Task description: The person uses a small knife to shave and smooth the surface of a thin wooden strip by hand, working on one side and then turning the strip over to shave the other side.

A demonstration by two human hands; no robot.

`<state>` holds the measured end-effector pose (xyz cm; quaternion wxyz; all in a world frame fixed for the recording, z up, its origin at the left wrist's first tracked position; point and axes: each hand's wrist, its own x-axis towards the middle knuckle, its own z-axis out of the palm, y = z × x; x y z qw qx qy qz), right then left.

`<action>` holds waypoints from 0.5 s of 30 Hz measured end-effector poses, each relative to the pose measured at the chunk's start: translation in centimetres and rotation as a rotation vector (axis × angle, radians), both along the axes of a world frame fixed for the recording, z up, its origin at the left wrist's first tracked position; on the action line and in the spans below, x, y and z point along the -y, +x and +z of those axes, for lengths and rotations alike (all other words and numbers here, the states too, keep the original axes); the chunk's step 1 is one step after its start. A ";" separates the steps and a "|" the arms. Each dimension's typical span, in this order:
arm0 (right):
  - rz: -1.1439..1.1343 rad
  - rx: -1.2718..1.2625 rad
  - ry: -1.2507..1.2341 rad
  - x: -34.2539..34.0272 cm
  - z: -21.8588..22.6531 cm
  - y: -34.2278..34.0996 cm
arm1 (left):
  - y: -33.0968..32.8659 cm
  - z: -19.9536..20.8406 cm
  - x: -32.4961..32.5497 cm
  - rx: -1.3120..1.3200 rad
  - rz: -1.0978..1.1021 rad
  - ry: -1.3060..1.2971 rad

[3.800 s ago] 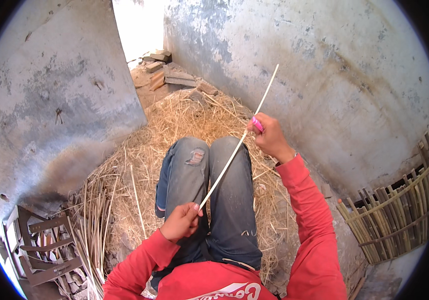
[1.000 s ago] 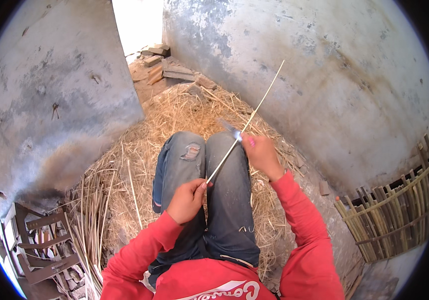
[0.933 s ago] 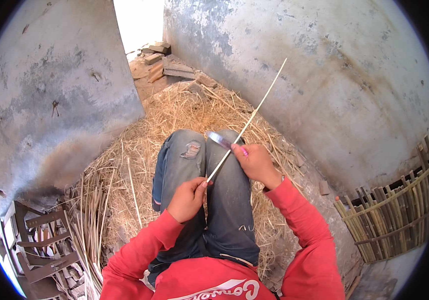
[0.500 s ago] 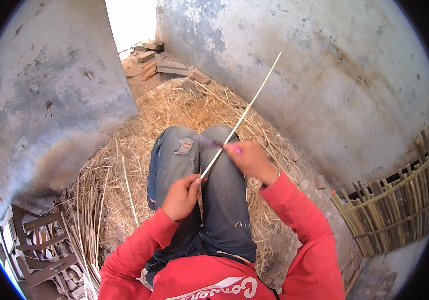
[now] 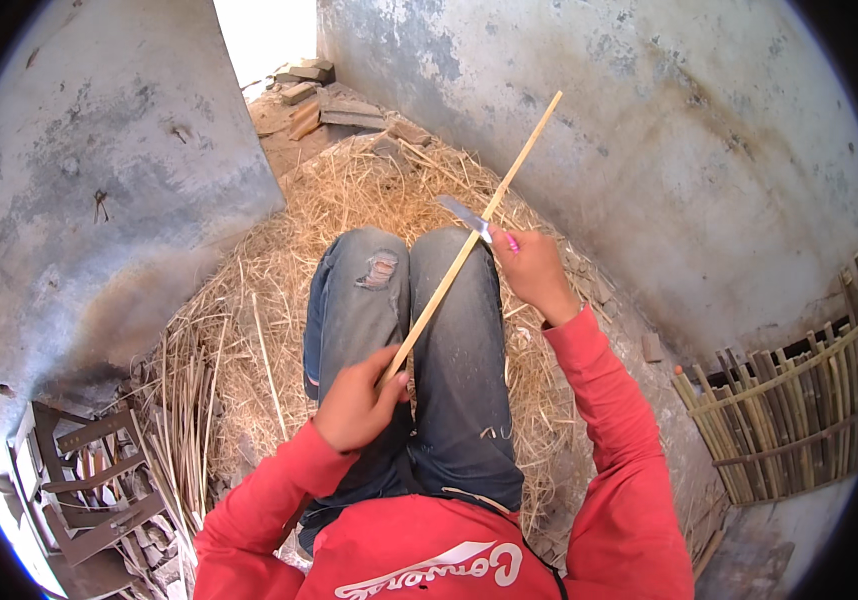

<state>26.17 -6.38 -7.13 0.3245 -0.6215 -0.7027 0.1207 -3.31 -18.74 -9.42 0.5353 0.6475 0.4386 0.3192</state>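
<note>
My left hand [image 5: 357,402] is closed round the near end of a long, pale wooden strip [image 5: 451,271], above my lap. The strip slants up and away to the right, past my knees. In my right hand [image 5: 532,266] is a knife [image 5: 465,215] with a pink handle, partly hidden by the fingers. Its blade lies across the strip beyond my right knee and points to the upper left. My thighs, in worn jeans [image 5: 457,380], are beneath the strip.
Straw-like shavings [image 5: 369,178] cover the floor round my legs. Long thin strips [image 5: 184,420] lie at the left beside a brown metal frame [image 5: 99,480]. A woven stick basket [image 5: 789,420] stands at the right by the wall [image 5: 589,130]. Bricks [image 5: 349,108] lie near the bright doorway.
My right hand has moved up and away along the strip with the knife, whose blade now shows clearly. The strip now shows a broader, yellower face. My left hand has shifted slightly nearer.
</note>
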 end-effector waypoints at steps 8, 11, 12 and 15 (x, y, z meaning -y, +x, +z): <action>-0.061 -0.034 0.053 -1.0 -0.1 2.2 | -11.4 3.1 4.4 -0.189 -0.067 -0.337; -0.096 -0.087 0.052 -1.6 -0.1 2.3 | -15.8 1.5 5.5 -0.292 0.033 -0.279; -0.099 -0.089 0.050 -1.7 -0.3 2.7 | -16.5 1.3 5.6 -0.369 0.086 -0.228; -0.121 -0.100 0.078 -1.8 -0.7 3.2 | -19.1 -0.3 5.6 -0.490 0.290 0.016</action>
